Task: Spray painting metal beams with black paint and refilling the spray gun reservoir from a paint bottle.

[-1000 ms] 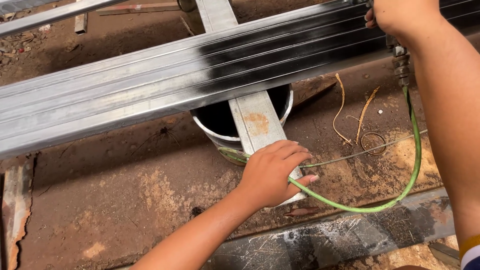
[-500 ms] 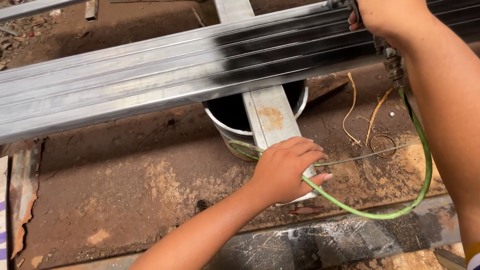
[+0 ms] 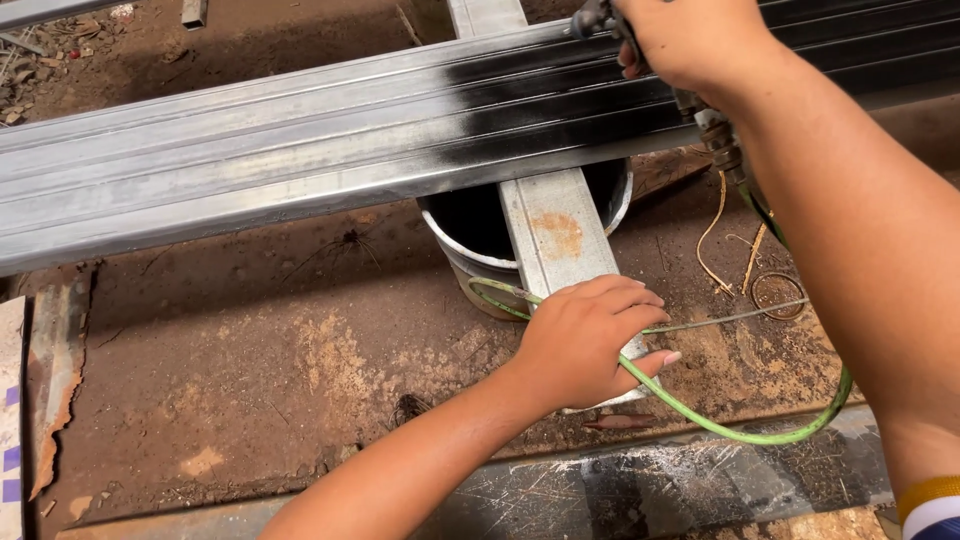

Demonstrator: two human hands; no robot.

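Two hands are engaged: the spray gun is gripped by the right hand over the steel tubes, while the left hand, fingers together, pins the green hose below them for slack.

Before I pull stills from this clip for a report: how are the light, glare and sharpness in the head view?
Head view: even daylight; the metal rails carry bright sheen where unpainted, but no blown-out glare; a dark shadow sits under them around the bucket; the left hand and green hose look sharp; the right hand, holding a spray gun, is cut by the top edge.
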